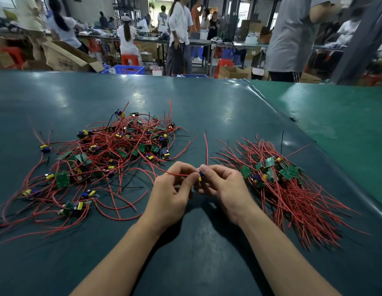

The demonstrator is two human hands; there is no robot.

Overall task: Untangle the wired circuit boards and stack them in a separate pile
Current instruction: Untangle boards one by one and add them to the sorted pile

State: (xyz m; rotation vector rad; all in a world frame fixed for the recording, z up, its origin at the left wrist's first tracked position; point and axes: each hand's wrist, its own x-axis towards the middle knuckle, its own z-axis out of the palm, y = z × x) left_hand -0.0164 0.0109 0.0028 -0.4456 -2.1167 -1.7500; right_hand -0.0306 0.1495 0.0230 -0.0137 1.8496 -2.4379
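A tangled heap of small green circuit boards with red and black wires spreads over the left half of the table. On the right lies a sorted pile of boards, its red wires combed toward me. Between the two heaps, my left hand and my right hand meet. They pinch one small board with a blue and yellow part. Its red wires run left toward the heap and straight up from my fingers.
The table is covered by a dark teal mat; a lighter green mat overlaps it at the far right. Beyond the far edge people stand and sit at benches, with cardboard boxes and blue crates.
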